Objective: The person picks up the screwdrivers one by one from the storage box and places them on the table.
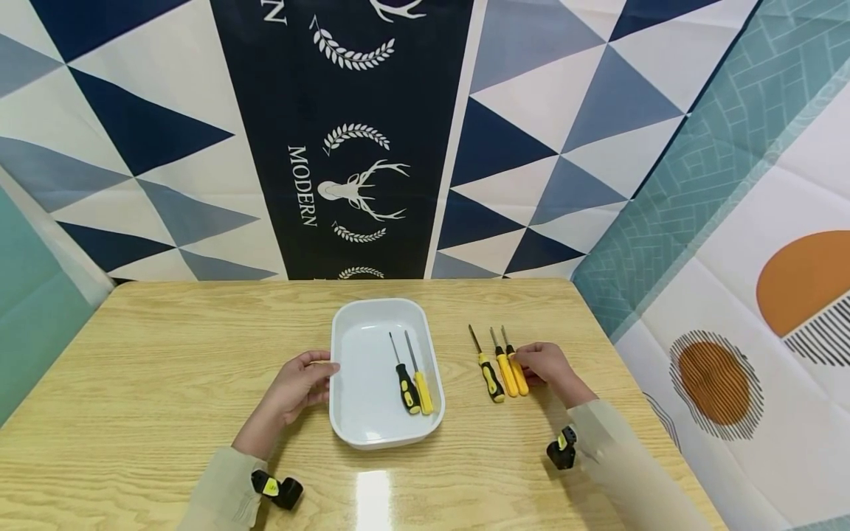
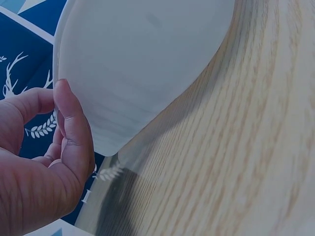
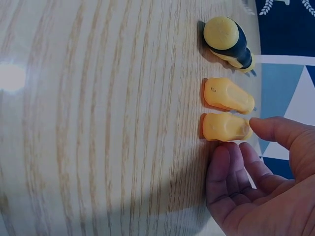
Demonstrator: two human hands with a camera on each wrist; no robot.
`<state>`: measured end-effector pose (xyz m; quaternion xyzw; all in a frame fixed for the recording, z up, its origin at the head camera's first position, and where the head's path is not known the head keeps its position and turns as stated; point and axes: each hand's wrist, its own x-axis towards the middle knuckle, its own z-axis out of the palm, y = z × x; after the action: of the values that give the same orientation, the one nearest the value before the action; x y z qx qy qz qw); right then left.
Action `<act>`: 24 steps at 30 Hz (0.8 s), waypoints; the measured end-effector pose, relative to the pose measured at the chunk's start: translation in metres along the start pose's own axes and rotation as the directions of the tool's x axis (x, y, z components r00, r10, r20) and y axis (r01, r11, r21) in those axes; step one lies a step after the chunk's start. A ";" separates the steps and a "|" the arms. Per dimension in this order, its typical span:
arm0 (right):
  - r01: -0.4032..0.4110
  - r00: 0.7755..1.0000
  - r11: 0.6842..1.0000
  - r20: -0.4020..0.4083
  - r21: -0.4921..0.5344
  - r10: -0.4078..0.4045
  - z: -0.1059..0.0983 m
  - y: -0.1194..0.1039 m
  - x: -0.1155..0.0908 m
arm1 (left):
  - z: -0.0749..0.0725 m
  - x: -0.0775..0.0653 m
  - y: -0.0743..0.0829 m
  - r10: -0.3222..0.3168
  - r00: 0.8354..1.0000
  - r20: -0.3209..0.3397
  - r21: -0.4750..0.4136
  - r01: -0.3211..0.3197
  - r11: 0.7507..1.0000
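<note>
left fingers (image 2: 75,115) hold the tray (image 1: 365,369); right of the tray, right fingers (image 3: 220,160) sit narrow at the farthest screwdriver (image 1: 520,381), grip unclear. picking it up seems the step; next, a firm pinch.

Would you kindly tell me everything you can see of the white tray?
The white tray is a rounded rectangle with raised walls and a smooth, glossy surface; whether plastic or enamel, I cannot tell. It stands right side up on the wood-grain table, long sides running front to back. The left hand's grip pinches its left rim. Inside, toward its right side, lie a black-and-yellow screwdriver and a yellow-handled screwdriver.
</note>
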<state>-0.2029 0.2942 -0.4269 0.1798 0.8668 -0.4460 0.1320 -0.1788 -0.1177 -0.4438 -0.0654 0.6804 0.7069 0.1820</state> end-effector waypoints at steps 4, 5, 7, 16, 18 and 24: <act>-0.008 1.000 1.000 -0.003 0.007 0.008 -0.001 -0.001 -0.001 | 0.000 0.000 0.000 0.000 1.000 0.001 0.006 0.000 1.000; -0.010 1.000 1.000 -0.005 0.007 0.010 -0.001 -0.001 -0.001 | 0.000 0.000 0.000 0.000 1.000 0.000 0.006 0.000 1.000; -0.012 1.000 1.000 -0.013 0.011 0.012 -0.002 -0.001 -0.002 | 0.000 0.000 0.001 0.000 1.000 -0.002 0.008 0.000 1.000; 0.003 0.999 1.000 -0.051 0.014 -0.002 -0.003 -0.009 -0.010 | 0.001 0.000 0.001 0.000 1.000 -0.001 0.013 0.000 1.000; -0.001 0.997 1.000 -0.071 0.020 0.003 -0.001 -0.012 -0.010 | 0.000 -0.001 0.000 -0.003 1.000 -0.002 0.018 0.003 1.000; 0.045 0.997 0.998 -0.060 0.031 -0.043 0.005 -0.023 -0.016 | -0.001 -0.002 0.000 -0.006 1.000 0.010 0.011 0.005 1.000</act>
<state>-0.1974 0.2749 -0.4069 0.1758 0.8668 -0.4572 0.0933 -0.1769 -0.1187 -0.4437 -0.0629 0.6832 0.7029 0.1876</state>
